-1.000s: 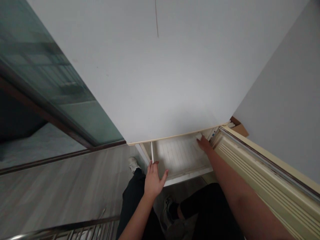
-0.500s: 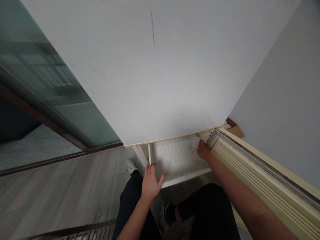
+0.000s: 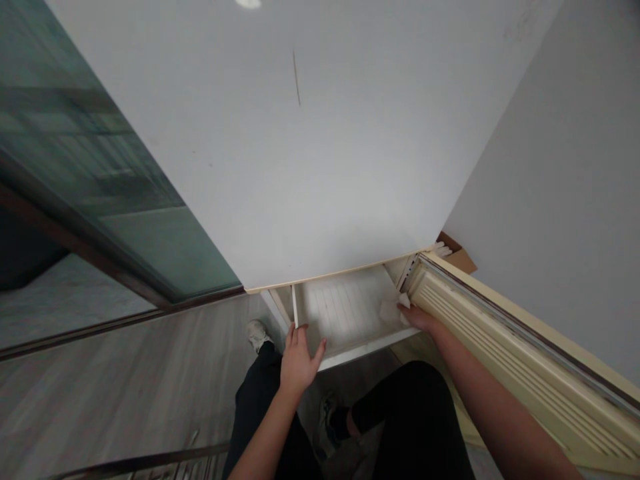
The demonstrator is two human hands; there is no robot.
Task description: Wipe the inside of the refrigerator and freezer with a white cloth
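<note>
A pale, shallow drawer with a ribbed inside lies pulled out in front of my knees. My left hand rests at its left front corner, fingers stretched out by the white side wall and thumb apart. At the drawer's right end, my right hand is closed on a crumpled white tissue. The tissue lies against the inside of the drawer near the front right corner. A cream, ridged door with a gasket along its edge stands open beside my right forearm.
A large white panel rises above the drawer. Behind the door's hinge end sits a cardboard box with white pieces in it. Glass doors stand on the left, over a grey wooden floor. My legs are below the drawer.
My right hand has drawn the tissue from the back right of the drawer toward its front right corner. My left hand has kept its place at the left corner. The view has shifted slightly.
</note>
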